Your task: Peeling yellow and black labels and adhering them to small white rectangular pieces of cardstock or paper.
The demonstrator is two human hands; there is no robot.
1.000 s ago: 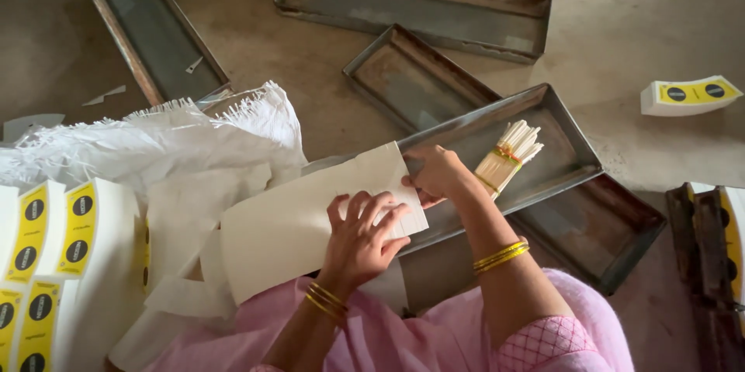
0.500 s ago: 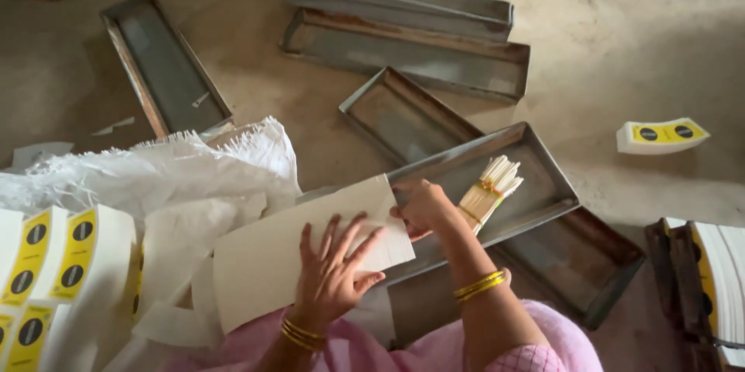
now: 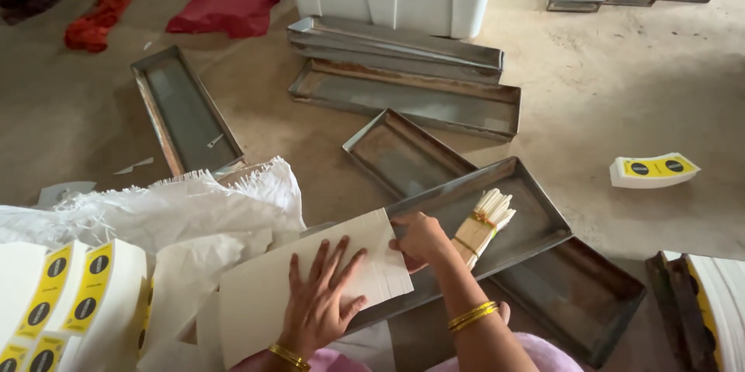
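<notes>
left hand flat, open on cream card stack | right hand pinching stack's edge | stick bundle in metal tray

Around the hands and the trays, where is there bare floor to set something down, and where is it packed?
Bare floor lies between the bundle tray and the small label stack, and left of the long tray. It is crowded around the left hand and right hand: card stack, white sack.

The right hand's fingertips hide behind the cream paper stack.
</notes>
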